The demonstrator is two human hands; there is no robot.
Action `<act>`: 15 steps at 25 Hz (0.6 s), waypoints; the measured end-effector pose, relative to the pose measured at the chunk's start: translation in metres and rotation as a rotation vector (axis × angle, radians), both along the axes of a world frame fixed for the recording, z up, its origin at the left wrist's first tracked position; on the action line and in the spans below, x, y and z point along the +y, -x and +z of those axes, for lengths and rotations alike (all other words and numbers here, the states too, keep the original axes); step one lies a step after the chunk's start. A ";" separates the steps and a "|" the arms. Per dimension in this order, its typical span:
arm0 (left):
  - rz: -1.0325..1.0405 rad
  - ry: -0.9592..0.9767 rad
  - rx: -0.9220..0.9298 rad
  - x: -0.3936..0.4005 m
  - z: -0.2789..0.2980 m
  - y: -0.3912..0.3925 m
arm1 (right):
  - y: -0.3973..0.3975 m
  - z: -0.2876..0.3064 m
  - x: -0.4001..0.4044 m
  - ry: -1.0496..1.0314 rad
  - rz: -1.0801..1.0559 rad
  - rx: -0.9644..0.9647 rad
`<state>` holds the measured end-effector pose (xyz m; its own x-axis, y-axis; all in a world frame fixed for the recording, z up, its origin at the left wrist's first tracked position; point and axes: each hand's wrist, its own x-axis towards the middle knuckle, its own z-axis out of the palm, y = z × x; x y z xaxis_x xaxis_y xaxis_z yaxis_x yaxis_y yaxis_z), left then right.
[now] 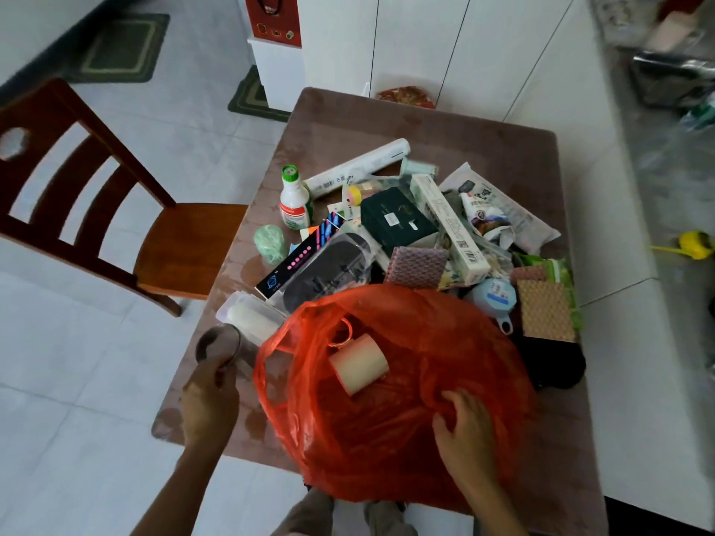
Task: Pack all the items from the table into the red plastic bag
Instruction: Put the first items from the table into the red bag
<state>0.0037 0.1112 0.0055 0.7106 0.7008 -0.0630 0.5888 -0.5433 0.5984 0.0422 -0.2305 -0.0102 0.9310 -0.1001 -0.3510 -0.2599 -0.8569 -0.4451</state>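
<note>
A red plastic bag (387, 427) lies on the near part of the table (483, 141), its mouth facing the item pile. A cream mug (360, 361) with a pinkish handle lies inside the bag. My right hand (462, 427) grips the bag's film on its right side. My left hand (211, 400) holds a clear glass (217, 344) at the table's left edge, just left of the bag. Behind the bag lie a clear plastic box (251, 315), a dark green box (396, 220), a white bottle (295, 201), a long white roll (358, 168) and several packets.
A wooden chair (116, 210) stands to the left of the table. A white cabinet front runs along the right and back. A yellow object (694, 245) lies on the floor at right. Black cloth (553, 361) lies by the bag's right side.
</note>
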 end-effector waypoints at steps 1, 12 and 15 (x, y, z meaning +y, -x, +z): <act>0.014 -0.019 -0.059 0.000 0.014 -0.001 | 0.002 0.010 0.002 -0.078 -0.013 -0.055; -0.302 0.815 -0.204 -0.102 0.076 0.021 | 0.018 0.092 0.047 -0.635 0.442 -0.085; -0.494 0.521 -0.121 -0.123 0.060 0.017 | 0.023 0.060 0.024 -0.603 0.429 0.010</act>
<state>-0.0133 -0.0118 0.0654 0.9594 0.1967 -0.2023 0.2621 -0.3556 0.8971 0.0187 -0.2069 0.0501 0.8417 0.4844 -0.2384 0.0365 -0.4915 -0.8701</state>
